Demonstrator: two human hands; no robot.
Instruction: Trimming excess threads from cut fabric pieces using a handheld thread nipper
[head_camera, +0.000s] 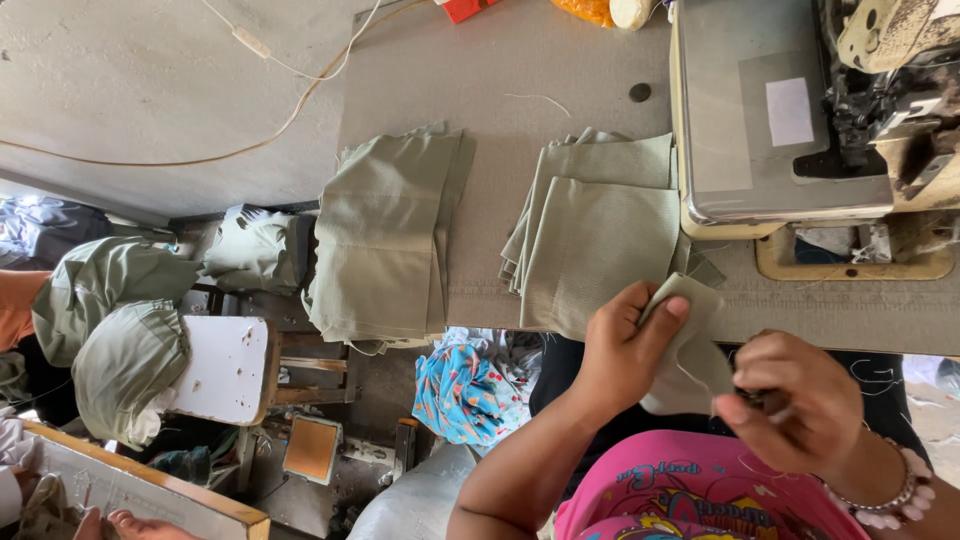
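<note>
Head view: a small olive cloth piece (690, 340) sits pinched between my left hand (620, 345) and my right hand (800, 405), fingers closed on it. At twelve o'clock lies a cloth stack (590, 235); at one, the sewing machine (790, 110).

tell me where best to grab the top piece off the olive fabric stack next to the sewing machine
Probably the near corner of the top piece, coming from the table's front edge. That end overhangs the edge beside the left hand, so fingers can pinch one layer there. The far end sits against the sewing machine.
</note>
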